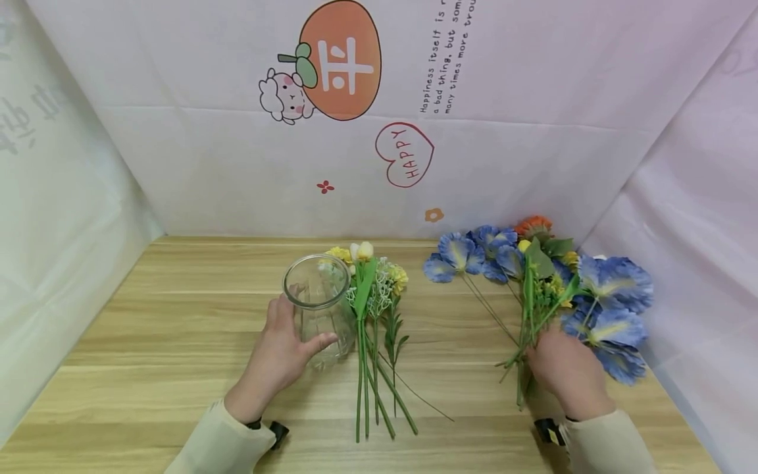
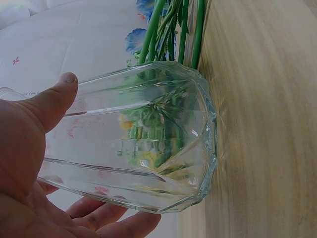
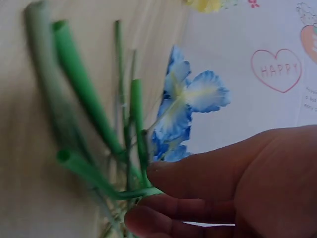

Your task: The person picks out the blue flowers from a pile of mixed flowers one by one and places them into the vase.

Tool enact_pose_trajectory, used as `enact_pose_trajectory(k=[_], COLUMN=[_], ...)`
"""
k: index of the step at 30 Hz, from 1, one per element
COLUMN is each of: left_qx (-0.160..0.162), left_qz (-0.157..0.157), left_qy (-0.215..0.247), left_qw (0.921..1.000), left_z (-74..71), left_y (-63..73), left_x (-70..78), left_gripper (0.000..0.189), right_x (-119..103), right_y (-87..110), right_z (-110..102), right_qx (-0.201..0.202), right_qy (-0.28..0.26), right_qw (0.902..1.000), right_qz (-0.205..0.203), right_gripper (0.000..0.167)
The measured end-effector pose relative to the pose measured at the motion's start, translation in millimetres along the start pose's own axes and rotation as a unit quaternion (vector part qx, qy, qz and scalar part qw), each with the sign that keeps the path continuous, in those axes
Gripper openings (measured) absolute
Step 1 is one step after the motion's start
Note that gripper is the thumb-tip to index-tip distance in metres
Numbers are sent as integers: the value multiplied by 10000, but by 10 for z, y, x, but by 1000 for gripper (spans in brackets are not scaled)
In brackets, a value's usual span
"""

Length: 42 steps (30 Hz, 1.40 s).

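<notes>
The left hand (image 1: pixel 278 352) curls its thumb and fingers round a clear, ribbed glass vase (image 1: pixel 324 329), which is upright at the left-centre of the pale wood-grain table (image 1: pixel 177 368). Just right of it lies a bunch of white tulips and small yellow flowers on green stems (image 1: pixel 364 289). At the right, the right hand (image 1: pixel 565 368) pinches a thin green plastic stem (image 3: pixel 133 192) between thumb and fingers, among blue, yellow-centred artificial flowers (image 1: pixel 616 283) and an orange bloom (image 1: pixel 535 226). On the white printed cloth (image 1: pixel 207 164) at the far side, a red-outlined heart (image 1: pixel 405 155) reads "HAPPY" (sideways in the head view); black lettering (image 1: pixel 447 59), cut off, begins "Happiness itself is". An orange cartoon fruit (image 1: pixel 340 59) bears a white Chinese character.
</notes>
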<state>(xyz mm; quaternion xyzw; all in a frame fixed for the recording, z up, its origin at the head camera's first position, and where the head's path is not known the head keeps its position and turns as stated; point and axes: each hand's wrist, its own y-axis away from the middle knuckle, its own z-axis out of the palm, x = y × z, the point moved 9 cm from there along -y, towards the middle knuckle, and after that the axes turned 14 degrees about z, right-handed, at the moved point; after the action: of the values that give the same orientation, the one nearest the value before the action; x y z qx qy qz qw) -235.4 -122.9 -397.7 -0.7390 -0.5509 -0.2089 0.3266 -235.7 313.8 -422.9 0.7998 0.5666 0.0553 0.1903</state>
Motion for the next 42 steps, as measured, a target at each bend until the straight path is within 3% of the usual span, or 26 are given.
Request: enact_pose_trajectory(k=[4, 14, 24, 33, 38, 42], left_qx=[-4, 40, 71, 75, 83, 91], left_qz=[-25, -10, 51, 123, 112, 147], left_qy=[6, 4, 13, -7, 7, 18], left_qw=[10000, 10000, 10000, 9999, 9999, 9998], left_z=[2, -8, -19, -7, 2, 1], left_y=[3, 21, 15, -10, 6, 4], left_x=[2, -7, -4, 10, -6, 0], left_gripper=[102, 103, 105, 104, 105, 105], right_x=[22, 53, 22, 61, -16, -220], right_y=[-32, -84, 44, 198, 227, 265], right_z=[38, 20, -254, -474, -468, -407], right_qx=[-74, 226, 1115, 1774, 1567, 1266], right_qy=[-58, -282, -751, -1184, -1398, -1769], right_qw=[9999, 9993, 9906, 9768, 9772, 9738], right_qz=[-64, -121, -261, -207, -324, -668], right_gripper=[29, 32, 35, 31, 31, 38])
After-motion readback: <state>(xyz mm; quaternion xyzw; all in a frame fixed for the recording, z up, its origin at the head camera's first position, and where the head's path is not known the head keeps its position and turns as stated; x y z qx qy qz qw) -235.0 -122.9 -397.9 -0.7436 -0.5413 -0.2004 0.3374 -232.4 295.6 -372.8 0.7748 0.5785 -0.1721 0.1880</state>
